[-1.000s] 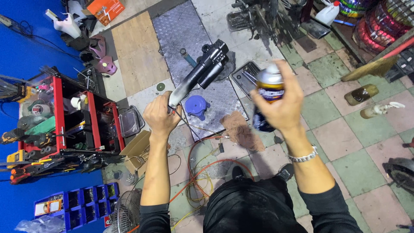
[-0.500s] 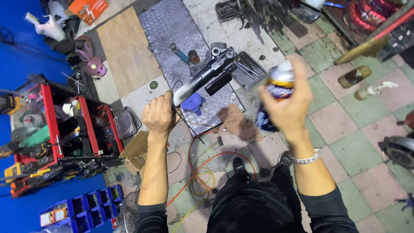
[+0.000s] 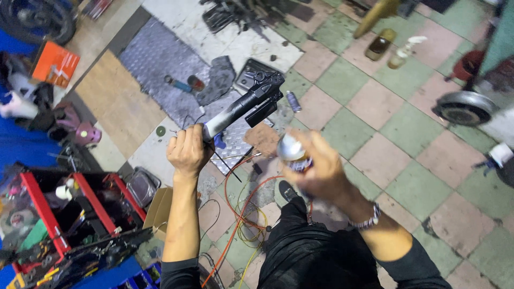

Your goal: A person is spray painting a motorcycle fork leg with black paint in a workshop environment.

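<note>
My left hand [image 3: 187,151] grips the lower end of a long metal part [image 3: 241,105], silver-grey along its shaft with a black bracket at the far end, held up and pointing away to the right. My right hand [image 3: 316,168] is wrapped around a spray can [image 3: 290,150] with a silvery top, blurred by motion, held a little below and right of the part. A bracelet [image 3: 365,220] sits on my right wrist. My dark trousers and one shoe show below.
Beneath lie a grey checker-plate sheet [image 3: 155,59], green and pink floor tiles, and orange and yellow cables [image 3: 241,214]. A red tool trolley [image 3: 69,219] stands at the lower left. Bottles [image 3: 399,56] and a wheel [image 3: 465,107] are at the upper right.
The view has swung left and the can has come down from beside the part's end to below it, still moving. My left hand keeps the part raised.
</note>
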